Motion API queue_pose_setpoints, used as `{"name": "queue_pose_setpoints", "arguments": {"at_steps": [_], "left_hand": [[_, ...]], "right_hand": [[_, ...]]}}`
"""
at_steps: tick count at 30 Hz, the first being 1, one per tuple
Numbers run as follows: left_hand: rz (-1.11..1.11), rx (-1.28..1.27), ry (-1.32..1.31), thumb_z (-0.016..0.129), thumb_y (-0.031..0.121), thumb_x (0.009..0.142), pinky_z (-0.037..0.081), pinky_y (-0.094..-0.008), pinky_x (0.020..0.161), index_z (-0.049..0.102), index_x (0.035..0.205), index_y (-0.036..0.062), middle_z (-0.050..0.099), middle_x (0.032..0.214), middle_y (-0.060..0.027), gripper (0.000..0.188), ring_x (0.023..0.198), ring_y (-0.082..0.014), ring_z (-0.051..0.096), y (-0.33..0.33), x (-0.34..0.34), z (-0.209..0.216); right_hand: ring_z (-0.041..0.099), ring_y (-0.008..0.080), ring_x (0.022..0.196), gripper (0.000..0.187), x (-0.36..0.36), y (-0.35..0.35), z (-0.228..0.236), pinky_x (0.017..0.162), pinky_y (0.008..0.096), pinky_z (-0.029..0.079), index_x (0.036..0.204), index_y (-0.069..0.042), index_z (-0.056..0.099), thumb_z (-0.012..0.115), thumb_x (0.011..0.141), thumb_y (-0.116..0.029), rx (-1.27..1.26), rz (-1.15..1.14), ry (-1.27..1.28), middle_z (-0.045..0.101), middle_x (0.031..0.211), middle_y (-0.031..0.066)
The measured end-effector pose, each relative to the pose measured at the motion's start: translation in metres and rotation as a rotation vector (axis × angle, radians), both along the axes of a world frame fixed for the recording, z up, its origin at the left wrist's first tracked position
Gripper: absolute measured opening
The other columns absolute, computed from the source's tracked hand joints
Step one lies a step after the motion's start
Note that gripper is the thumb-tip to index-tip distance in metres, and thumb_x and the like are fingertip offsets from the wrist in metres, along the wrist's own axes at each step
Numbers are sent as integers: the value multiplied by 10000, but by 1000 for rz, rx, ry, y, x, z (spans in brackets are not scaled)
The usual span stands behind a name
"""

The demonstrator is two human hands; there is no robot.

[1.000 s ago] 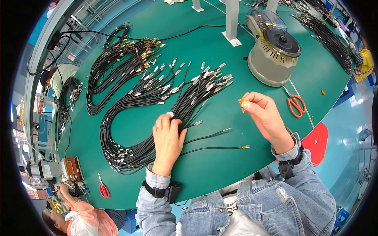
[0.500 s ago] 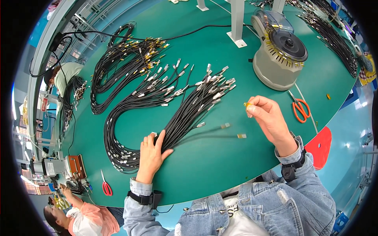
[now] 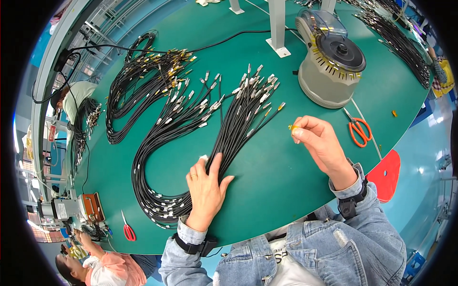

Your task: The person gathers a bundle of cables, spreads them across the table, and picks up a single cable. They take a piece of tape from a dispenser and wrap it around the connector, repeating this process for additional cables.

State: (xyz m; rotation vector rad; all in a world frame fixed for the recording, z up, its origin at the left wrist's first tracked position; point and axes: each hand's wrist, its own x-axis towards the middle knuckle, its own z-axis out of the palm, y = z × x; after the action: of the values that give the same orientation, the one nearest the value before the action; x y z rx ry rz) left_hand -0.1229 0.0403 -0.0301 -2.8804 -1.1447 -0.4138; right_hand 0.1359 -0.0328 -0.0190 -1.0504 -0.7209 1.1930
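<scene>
green surface (image 3: 267,190) carries everything. biggest item: grey round dispenser machine (image 3: 331,64) w/ dark top, far right. next, long bundle of black cables (image 3: 229,138) w/ metal-tipped ends, looping across the middle; another cable bunch (image 3: 138,90) lies further left. my left hand (image 3: 206,188) rests flat on the bundle, fingers spread open, holding nothing. my right hand (image 3: 320,143) is up just right of the cable ends, fingers pinched shut on a small yellow connector (image 3: 292,127). orange scissors (image 3: 358,131) lie near the rt hand, beside the machine.
</scene>
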Motion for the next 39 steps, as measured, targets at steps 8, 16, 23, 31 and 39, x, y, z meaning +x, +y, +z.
{"name": "queue_pose_setpoints", "arguments": {"at_steps": [8,16,23,31,39], "left_hand": [[-116,-96,-122,648,99,749,419,-373,738,577,1029,25,509,977,-139,298,865,-300,493,22,57,-10],[-185,-122,-272,622,83,766,458,-388,633,577,964,4,528,921,-164,218,790,-331,553,9,63,-27],[-74,-269,-177,599,84,792,465,-416,559,567,883,2,569,830,-169,126,648,-362,572,20,72,-27],[-209,-383,-228,617,102,785,467,-403,543,560,858,34,585,799,-147,114,634,-336,581,-18,63,-26],[-96,66,-20,627,105,765,472,-338,552,600,915,99,533,850,-69,152,711,-239,555,35,71,-20]], "right_hand": [[447,92,716,84,2,0,-2,674,232,376,807,-21,562,600,826,-94,11,37,16,518,770,10],[467,52,724,97,9,-3,-3,675,204,385,834,-19,596,609,834,-115,37,40,27,559,775,-17],[453,85,715,89,8,-1,-4,672,223,378,811,-30,568,616,822,-105,18,27,48,531,767,2],[452,78,709,90,12,-4,-1,664,221,376,801,-36,565,611,827,-109,44,13,44,528,750,-2],[454,77,708,94,11,-2,-5,664,220,378,804,-32,566,607,831,-112,35,25,39,529,752,-1]]}}
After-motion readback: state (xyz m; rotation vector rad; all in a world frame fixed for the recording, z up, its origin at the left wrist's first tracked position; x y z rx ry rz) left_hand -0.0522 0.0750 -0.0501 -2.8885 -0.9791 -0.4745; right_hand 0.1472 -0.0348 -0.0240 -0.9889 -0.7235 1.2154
